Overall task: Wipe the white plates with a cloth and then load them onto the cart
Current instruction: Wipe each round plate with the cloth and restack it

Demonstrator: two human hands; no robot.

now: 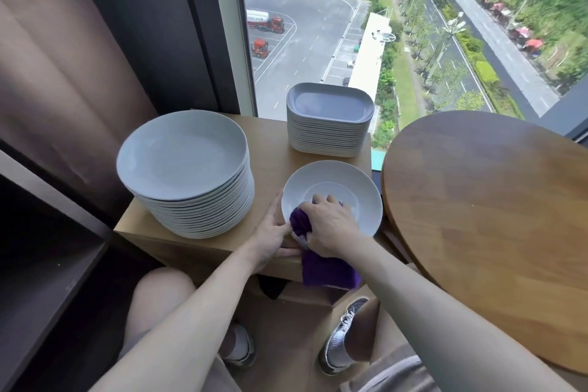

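A single white round plate [343, 188] lies on the small wooden stand [273, 149], near its front right corner. My right hand [331, 226] grips a purple cloth [327, 270] and presses it onto the plate's near left part; the cloth's tail hangs over the stand's front edge. My left hand [273, 232] holds the plate's left rim, thumb on top and fingers beneath the edge. To the left stands a tall stack of round white plates [187, 169].
A stack of squarish white plates [329, 119] stands at the back of the stand by the window. A round wooden table [496, 219] is close on the right. A dark shelf unit [41, 264] and curtain are on the left. My knees and shoes are below.
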